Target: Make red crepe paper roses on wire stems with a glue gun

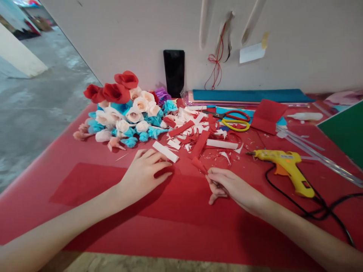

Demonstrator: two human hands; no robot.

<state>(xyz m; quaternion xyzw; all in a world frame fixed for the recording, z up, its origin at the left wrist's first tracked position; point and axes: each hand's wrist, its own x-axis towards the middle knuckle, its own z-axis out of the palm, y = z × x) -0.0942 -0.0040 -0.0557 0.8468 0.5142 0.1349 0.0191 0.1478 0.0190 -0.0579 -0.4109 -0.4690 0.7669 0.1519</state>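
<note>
From where I stand, the count runs: one left hand (146,170), one right hand (228,185), one small red paper piece (200,166) at the right fingertips, one long red sheet (172,196) beneath. Center left, three large red paper flowers (116,92) and one purple flower (162,95); blue blooms (130,142) and pale blooms (134,114) overlap beyond counting. Right, one yellow glue gun (289,163), one white bottle (306,116), one green board (344,130). Upper center, one smartphone (174,73); upper right, one white paper slip (251,54). Mid-frame, one pair of scissors (225,115).
</note>
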